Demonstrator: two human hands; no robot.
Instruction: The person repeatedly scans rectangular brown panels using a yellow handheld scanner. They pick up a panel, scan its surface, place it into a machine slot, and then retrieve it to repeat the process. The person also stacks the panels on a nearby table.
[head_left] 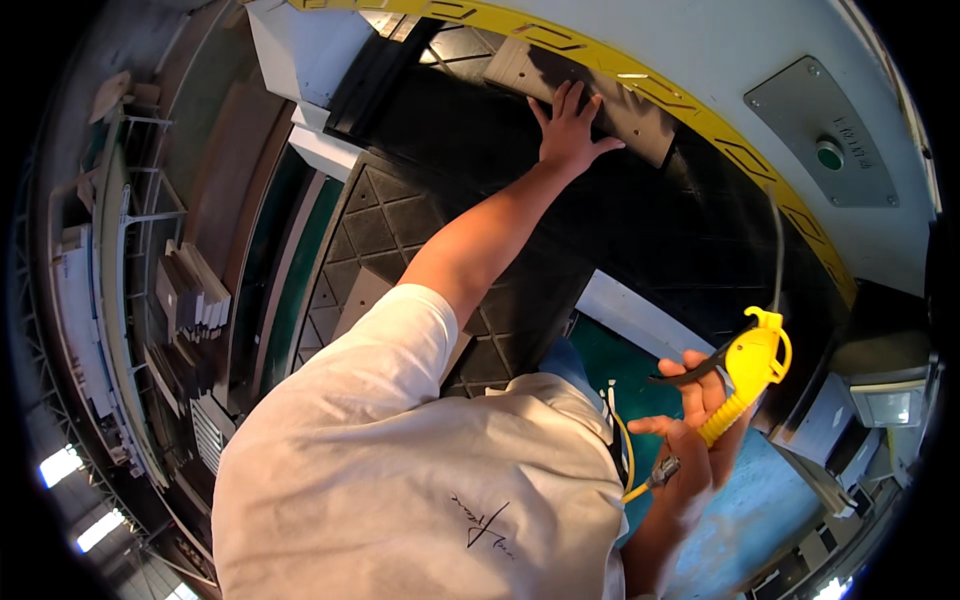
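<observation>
My left arm stretches far forward, and my left hand [570,130] lies with spread fingers on a flat grey-brown board [640,132] that has small holes. The board rests on a dark bed at the foot of a machine. At the lower right my right hand [708,425] is wrapped round a yellow air blow gun [750,362]. Its thin metal nozzle tube [779,255] points away from me, toward the machine. A metal coupling [663,471] joins the gun's grip end to a yellow hose [630,455], partly hidden by my shirt.
A yellow guard strip [745,158] with dark marks curves along the machine's front. Right of it sits a grey plate with a green button [829,154]. Another board [365,292] lies on the black diamond-patterned surface [382,215], partly under my arm. Stacked boards [190,290] stand at left.
</observation>
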